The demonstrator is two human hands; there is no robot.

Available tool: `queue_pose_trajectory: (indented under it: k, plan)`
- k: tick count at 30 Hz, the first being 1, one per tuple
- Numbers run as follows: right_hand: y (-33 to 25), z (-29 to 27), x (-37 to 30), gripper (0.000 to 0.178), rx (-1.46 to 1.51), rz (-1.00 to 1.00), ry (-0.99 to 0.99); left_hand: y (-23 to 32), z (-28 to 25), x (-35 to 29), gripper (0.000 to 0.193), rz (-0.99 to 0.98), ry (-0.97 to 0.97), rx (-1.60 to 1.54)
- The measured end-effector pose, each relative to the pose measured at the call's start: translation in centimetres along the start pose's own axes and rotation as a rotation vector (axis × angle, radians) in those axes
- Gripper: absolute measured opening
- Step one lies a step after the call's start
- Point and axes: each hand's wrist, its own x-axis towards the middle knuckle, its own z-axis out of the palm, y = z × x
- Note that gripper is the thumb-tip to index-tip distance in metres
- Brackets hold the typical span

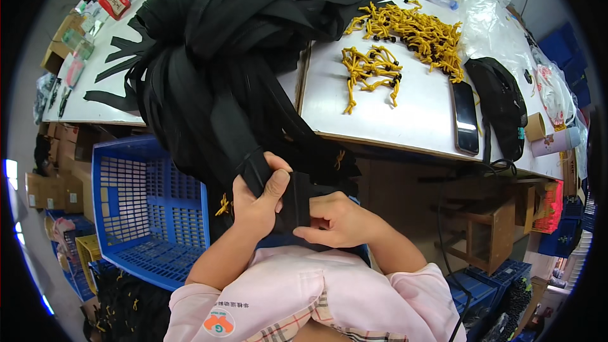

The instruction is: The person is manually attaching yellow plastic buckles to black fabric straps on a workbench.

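Note:
My left hand (261,193) is closed around a black zipper strip (232,130), thumb on top, just in front of my chest. That strip runs up into a big heap of black zipper strips (234,19), which covers the table's left half and hangs over its front edge. Against the flat black end (296,202) beside it, my right hand (337,220) is curled with thumb and finger at its edge; some of its fingertips are hidden. Yellow cord pulls with black beads (373,69) lie in a small group on the white table (405,120), in front of a larger pile (424,31).
Below the table at left stands a blue plastic crate (152,215). On the table's right are a phone (465,117), a black bag (500,104), a cup (554,142) and clear plastic bags (487,22). A black cable (441,228) hangs at right near a wooden stool (491,234).

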Motion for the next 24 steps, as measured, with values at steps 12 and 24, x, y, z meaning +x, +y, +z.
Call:
queue_pose_trajectory:
  k: [12, 24]
  plan:
    - [-1.6, -0.3, 1.8, 0.035, -0.920, -0.451, 0.722, -0.3, -0.7, 0.2, 0.012, -0.531, -0.444, -0.392]
    - [-1.6, -0.8, 0.5, 0.011, 0.370, 0.060, 0.534, -1.0, 1.1, -0.2, 0.021, -0.001, -0.105, -0.080]
